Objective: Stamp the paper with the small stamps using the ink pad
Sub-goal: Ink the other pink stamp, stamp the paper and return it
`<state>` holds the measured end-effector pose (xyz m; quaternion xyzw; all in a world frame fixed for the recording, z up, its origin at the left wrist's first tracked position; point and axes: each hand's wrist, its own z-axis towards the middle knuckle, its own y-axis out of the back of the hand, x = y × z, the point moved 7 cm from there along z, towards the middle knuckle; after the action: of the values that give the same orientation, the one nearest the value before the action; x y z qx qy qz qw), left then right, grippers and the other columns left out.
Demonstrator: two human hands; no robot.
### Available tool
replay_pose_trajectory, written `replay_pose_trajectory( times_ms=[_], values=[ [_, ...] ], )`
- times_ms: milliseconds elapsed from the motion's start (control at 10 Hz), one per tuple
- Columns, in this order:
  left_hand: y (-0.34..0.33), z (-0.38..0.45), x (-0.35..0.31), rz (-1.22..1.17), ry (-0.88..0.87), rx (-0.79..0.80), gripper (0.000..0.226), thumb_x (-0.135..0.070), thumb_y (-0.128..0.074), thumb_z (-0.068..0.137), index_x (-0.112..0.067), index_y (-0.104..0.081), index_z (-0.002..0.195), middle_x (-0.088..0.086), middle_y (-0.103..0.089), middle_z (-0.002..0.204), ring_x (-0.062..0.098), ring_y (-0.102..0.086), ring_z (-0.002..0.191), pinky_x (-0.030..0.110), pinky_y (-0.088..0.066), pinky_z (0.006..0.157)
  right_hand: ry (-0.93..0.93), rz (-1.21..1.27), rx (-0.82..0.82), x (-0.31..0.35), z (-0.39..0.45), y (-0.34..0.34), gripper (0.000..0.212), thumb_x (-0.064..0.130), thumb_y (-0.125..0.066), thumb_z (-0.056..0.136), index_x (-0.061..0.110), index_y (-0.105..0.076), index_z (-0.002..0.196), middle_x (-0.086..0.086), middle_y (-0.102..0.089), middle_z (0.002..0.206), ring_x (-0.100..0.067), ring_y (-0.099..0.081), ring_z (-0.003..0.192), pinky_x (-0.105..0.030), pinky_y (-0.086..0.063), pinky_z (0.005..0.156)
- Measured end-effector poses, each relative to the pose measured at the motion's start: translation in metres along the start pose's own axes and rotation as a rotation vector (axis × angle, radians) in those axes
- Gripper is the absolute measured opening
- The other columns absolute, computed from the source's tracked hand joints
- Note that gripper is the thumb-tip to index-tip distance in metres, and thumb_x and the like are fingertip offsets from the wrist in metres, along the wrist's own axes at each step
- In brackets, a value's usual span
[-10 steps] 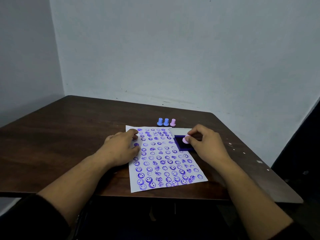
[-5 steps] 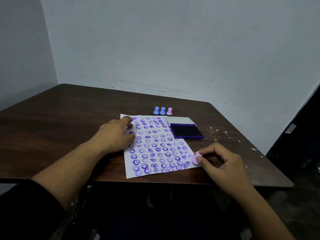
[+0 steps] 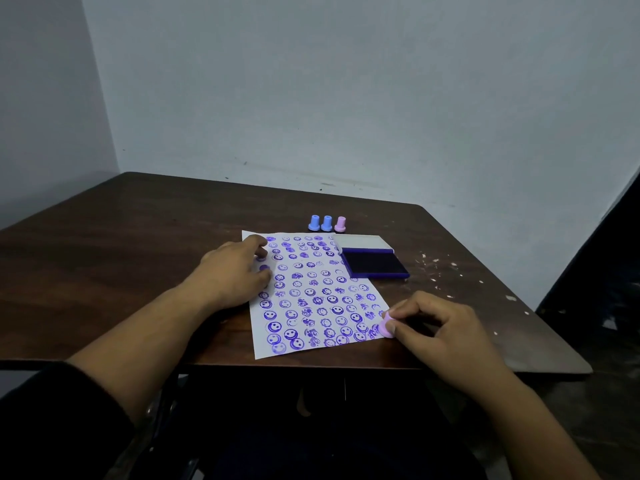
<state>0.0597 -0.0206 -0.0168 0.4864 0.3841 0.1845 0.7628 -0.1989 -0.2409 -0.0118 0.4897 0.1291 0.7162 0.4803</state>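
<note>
A white paper (image 3: 311,296) covered with several purple smiley prints lies on the dark wooden table (image 3: 121,258). My left hand (image 3: 232,271) rests flat on the paper's left edge, holding it down. My right hand (image 3: 440,327) pinches a small pink stamp (image 3: 385,327) at the paper's near right corner, its face down at the sheet. The open blue ink pad (image 3: 375,265) sits at the paper's far right, its white lid folded back behind it. Two blue stamps (image 3: 320,223) and one pink stamp (image 3: 340,224) stand upright beyond the paper.
White flecks (image 3: 446,271) dot the table's right side. The table's near edge runs just below the paper. Pale walls close the corner behind and to the left. A dark shape fills the far right.
My right hand carried the pink stamp from the ink pad down to the paper's near right corner and now holds it there. My left hand stayed on the paper.
</note>
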Motion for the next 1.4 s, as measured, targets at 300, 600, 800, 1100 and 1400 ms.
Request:
replay_pose_trajectory(
  times_ms=[300, 600, 800, 1100, 1400],
  values=[
    [-0.001, 0.0, 0.001, 0.002, -0.001, -0.001, 0.058, -0.04, -0.06, 0.094, -0.027, -0.041, 0.147, -0.013, -0.059, 0.139, 0.018, -0.049, 0.13, 0.04, -0.042, 0.106, -0.018, 0.009, 0.005, -0.006, 0.002, 0.0, 0.018, 0.026, -0.09, 0.083, 0.038, -0.078, 0.089, 0.024, -0.081, 0.096, -0.003, -0.078, 0.096, -0.026, -0.059, 0.084],
    [-0.001, 0.0, 0.001, 0.011, -0.004, -0.001, 0.058, -0.04, -0.059, 0.094, -0.026, -0.04, 0.148, -0.013, -0.059, 0.14, 0.018, -0.048, 0.132, 0.04, -0.042, 0.107, -0.014, -0.011, -0.001, -0.002, -0.002, 0.0, 0.022, 0.024, -0.09, 0.083, 0.041, -0.076, 0.09, 0.026, -0.08, 0.096, -0.001, -0.077, 0.097, -0.021, -0.058, 0.082],
    [-0.002, 0.001, 0.002, 0.014, -0.002, 0.002, 0.059, -0.042, -0.059, 0.093, -0.027, -0.04, 0.147, -0.014, -0.059, 0.139, 0.017, -0.048, 0.131, 0.04, -0.042, 0.106, -0.006, -0.23, 0.083, 0.011, 0.006, 0.0, 0.017, 0.039, -0.082, 0.086, 0.038, -0.067, 0.094, 0.023, -0.077, 0.091, -0.004, -0.075, 0.087, -0.041, -0.062, 0.074],
    [-0.002, 0.002, 0.002, 0.022, 0.001, 0.01, 0.062, -0.042, -0.057, 0.092, -0.028, -0.038, 0.149, -0.014, -0.059, 0.14, 0.018, -0.047, 0.13, 0.041, -0.04, 0.106, -0.001, -0.289, 0.056, 0.046, 0.11, -0.011, 0.016, 0.045, -0.08, 0.086, 0.037, -0.067, 0.091, 0.023, -0.077, 0.088, 0.004, -0.068, 0.08, -0.03, -0.049, 0.064],
    [-0.004, 0.002, 0.003, 0.019, -0.009, -0.001, 0.062, -0.04, -0.055, 0.092, -0.026, -0.038, 0.149, -0.012, -0.059, 0.14, 0.019, -0.046, 0.132, 0.041, -0.037, 0.109, -0.032, -0.214, 0.144, 0.045, 0.222, -0.091, 0.012, 0.027, -0.076, 0.084, 0.028, -0.064, 0.08, 0.016, -0.081, 0.084, -0.006, -0.076, 0.084, -0.043, -0.064, 0.083]
  ],
)
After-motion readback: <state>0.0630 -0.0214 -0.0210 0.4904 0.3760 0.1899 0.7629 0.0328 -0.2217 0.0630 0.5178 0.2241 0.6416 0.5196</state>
